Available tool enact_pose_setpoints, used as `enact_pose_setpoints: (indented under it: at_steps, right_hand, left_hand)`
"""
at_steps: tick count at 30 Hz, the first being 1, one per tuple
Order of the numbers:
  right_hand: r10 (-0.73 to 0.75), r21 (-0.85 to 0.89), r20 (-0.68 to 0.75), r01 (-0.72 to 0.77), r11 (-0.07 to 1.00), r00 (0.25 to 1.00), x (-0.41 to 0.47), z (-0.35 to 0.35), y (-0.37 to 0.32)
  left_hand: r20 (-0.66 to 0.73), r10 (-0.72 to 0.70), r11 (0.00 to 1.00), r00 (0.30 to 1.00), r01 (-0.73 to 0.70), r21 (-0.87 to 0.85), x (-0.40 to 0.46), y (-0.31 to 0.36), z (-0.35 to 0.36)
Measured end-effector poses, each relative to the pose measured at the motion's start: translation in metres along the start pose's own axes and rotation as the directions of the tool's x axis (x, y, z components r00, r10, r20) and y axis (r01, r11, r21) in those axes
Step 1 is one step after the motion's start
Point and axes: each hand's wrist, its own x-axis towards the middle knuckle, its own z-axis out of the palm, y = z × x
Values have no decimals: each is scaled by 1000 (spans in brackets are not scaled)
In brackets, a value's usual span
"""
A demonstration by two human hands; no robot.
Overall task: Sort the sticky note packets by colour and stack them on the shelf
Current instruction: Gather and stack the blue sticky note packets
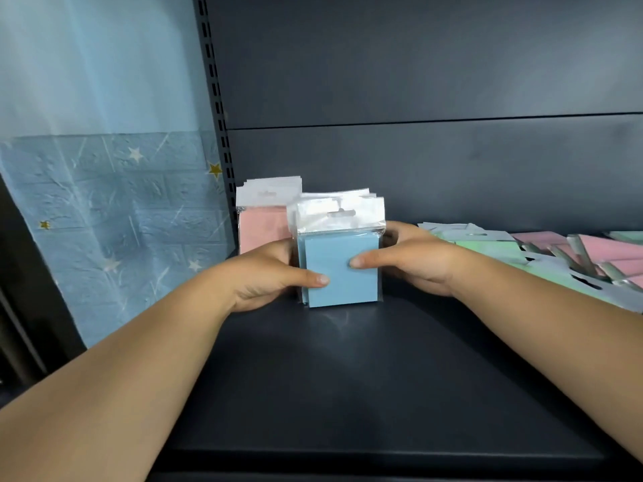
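Note:
A row of blue sticky note packets [342,273] stands upright on the dark shelf [348,377], each in a clear sleeve with a white hang tab. My left hand [268,276] grips the row's left side, thumb across the front packet. My right hand [414,259] grips the right side, its thumb also on the front face. Behind and to the left stands a row of pink packets [261,227] against the shelf's back corner.
Loose green packets [487,248] and pink packets [591,252] lie in a heap at the right of the shelf. A slotted upright post [215,99] marks the shelf's left edge, with star-patterned blue wall [104,220] beyond it.

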Motion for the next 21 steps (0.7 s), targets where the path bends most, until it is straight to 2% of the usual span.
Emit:
enact_pose_setpoints:
  at_steps: [3, 7, 11, 15, 21]
  right_hand:
    - [8, -5, -20, -8, 1000, 1000, 1, 4, 3]
    - [22, 194, 15, -24, 981, 1000, -1, 19, 11]
    - [3, 294, 10, -6, 956, 1000, 2, 22, 17]
    - [-38, 214, 67, 23, 976, 997, 0, 13, 15]
    - [21, 38, 62, -24, 999, 998, 3, -5, 17]
  left_hand:
    - [-27, -5, 1000, 1000, 5, 10, 1, -4, 7]
    - [-112, 15, 999, 994, -18, -27, 5, -6, 21]
    - [-99, 40, 999, 994, -43, -27, 5, -6, 23]
    - [-111, 50, 998, 993, -46, 38, 7, -9, 20]
    - [-202, 30, 993, 979, -7, 114, 26, -19, 18]
